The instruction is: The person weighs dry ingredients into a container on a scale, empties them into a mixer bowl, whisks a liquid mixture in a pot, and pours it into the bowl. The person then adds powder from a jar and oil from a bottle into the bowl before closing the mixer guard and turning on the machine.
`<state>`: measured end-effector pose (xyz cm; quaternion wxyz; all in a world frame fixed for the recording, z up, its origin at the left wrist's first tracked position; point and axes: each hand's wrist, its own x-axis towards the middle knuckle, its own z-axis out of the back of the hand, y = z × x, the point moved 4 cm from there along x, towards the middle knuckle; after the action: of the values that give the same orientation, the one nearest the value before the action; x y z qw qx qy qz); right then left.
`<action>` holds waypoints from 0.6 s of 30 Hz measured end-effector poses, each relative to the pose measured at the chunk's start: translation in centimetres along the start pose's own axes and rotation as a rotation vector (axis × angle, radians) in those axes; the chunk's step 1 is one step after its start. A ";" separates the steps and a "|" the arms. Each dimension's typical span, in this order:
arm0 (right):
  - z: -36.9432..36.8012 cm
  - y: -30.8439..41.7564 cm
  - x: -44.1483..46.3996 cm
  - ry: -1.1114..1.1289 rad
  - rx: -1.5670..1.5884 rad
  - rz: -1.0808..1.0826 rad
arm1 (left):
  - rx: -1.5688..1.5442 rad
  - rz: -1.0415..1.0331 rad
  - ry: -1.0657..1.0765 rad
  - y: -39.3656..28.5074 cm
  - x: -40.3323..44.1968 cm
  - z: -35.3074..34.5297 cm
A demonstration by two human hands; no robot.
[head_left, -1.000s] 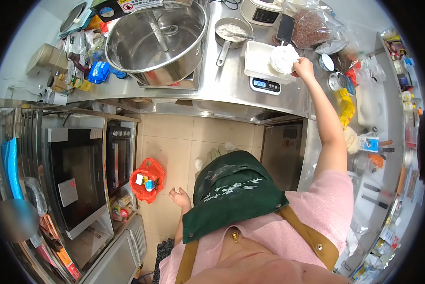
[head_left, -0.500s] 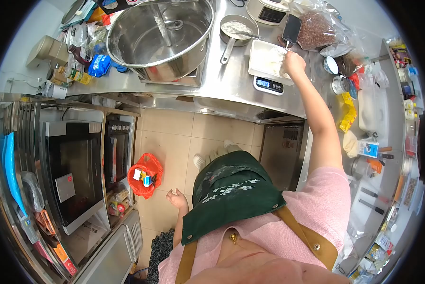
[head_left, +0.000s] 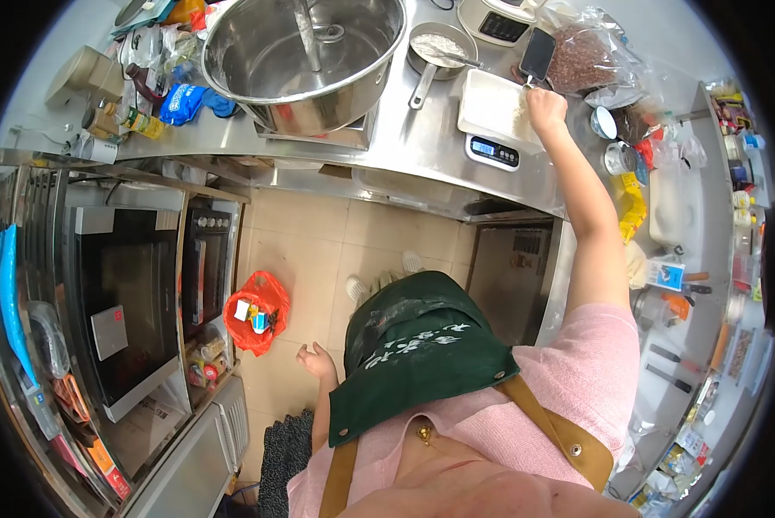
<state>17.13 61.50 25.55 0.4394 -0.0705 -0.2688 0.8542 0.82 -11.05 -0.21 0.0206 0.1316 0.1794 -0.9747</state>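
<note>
My right hand is closed over the right side of a white rectangular tub. The end of a thin metal utensil sticks out above my fist; its lower part is hidden, so I cannot tell its kind. White powder lies in the tub, which rests on a digital scale with a lit blue display. Low at my side hangs my left hand, fingers apart and holding nothing. A small saucepan with white powder and a utensil in it stands left of the tub.
A large steel mixing pot occupies the counter's left part. Behind the tub are a phone and a bag of brown granules. A white-and-blue bowl sits right. Below, a red bag-lined bin stands before the ovens.
The view has shifted slightly. My right hand stays at the tub's right side with the utensil, its grip turned a little. Less white powder shows inside the tub's middle. My left hand remains low.
</note>
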 end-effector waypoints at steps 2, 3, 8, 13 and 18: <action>1.4 -0.4 -0.1 0.017 -0.011 -0.015 | 0.003 0.018 0.006 0.3 0.0 0.0; 1.8 -0.6 -0.2 0.021 0.008 -0.022 | 0.009 0.024 0.010 0.5 0.0 -0.1; 2.1 -0.7 0.2 -0.002 -0.013 -0.019 | 0.035 0.035 0.023 0.9 0.2 -0.3; 2.4 -1.0 0.8 -0.016 -0.045 -0.043 | 0.035 0.033 0.010 0.8 0.6 0.2; 2.6 -1.3 1.4 0.062 -0.072 -0.055 | 0.022 0.051 0.004 1.3 1.0 0.3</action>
<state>16.29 62.14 28.56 0.4678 -0.1052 -0.2875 0.8291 -0.09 -12.38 -0.68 0.0438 0.1383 0.1651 -0.9756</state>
